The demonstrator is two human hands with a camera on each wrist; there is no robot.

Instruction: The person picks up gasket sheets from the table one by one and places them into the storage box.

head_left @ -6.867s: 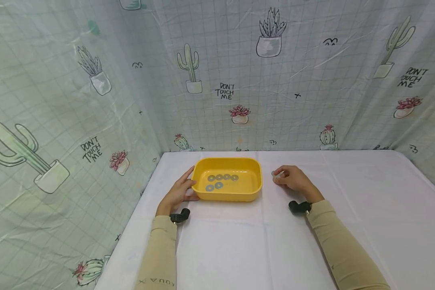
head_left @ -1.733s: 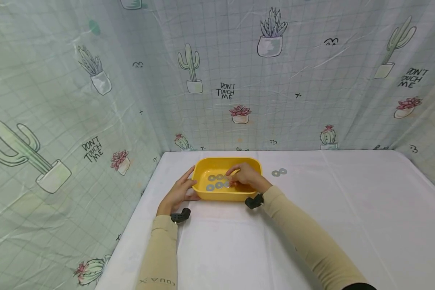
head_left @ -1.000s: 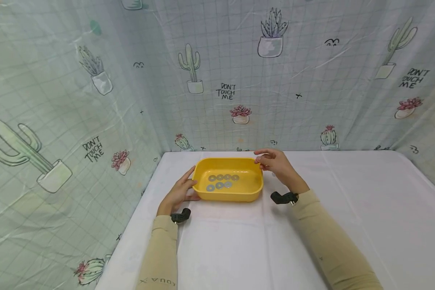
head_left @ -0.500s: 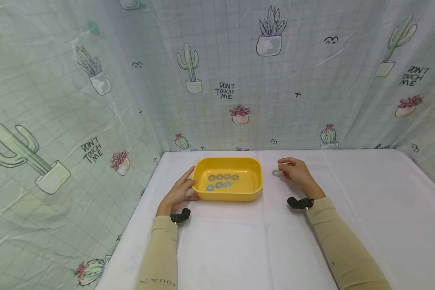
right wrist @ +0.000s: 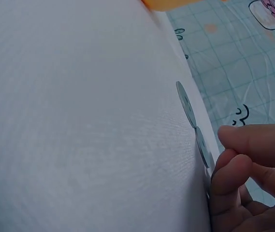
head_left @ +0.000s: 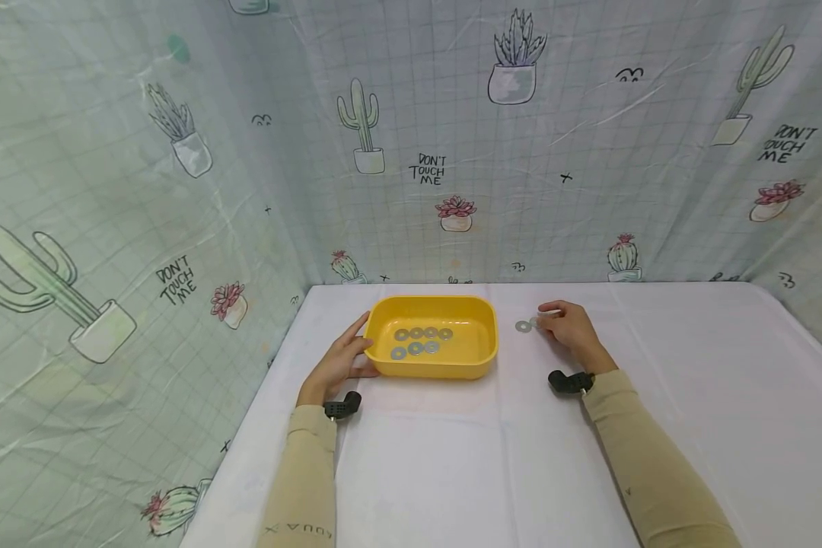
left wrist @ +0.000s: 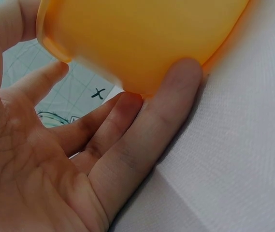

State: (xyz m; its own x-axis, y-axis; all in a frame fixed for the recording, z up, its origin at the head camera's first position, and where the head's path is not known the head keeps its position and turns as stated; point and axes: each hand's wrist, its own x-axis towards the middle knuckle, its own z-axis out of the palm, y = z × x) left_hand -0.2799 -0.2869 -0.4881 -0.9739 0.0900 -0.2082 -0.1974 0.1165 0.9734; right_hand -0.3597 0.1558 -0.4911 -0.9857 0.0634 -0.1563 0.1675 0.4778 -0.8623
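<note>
A yellow tray (head_left: 476, 352) sits on the white table and holds several flat metal washers (head_left: 418, 339). My left hand (head_left: 342, 361) rests against its left end, straight fingers (left wrist: 142, 140) along the base of the tray wall (left wrist: 147, 38) and thumb by the rim. Two more washers lie on the cloth to the right of the tray. One washer (head_left: 523, 326) (right wrist: 186, 104) lies free. My right hand (head_left: 563, 327) has curled fingertips (right wrist: 231, 166) pinching the edge of the other washer (head_left: 536, 322) (right wrist: 203, 145), which is still flat on the table.
The white cloth-covered table (head_left: 657, 365) is closed in at the back and left by a cactus-print curtain (head_left: 425, 167). Its left edge runs close beside my left forearm. A black wrist camera mount (head_left: 567, 382) sits on each wrist.
My right hand left a washer in the tray, then moved right to the two washers on the cloth. In the last half second it barely moved. My left hand stayed put.
</note>
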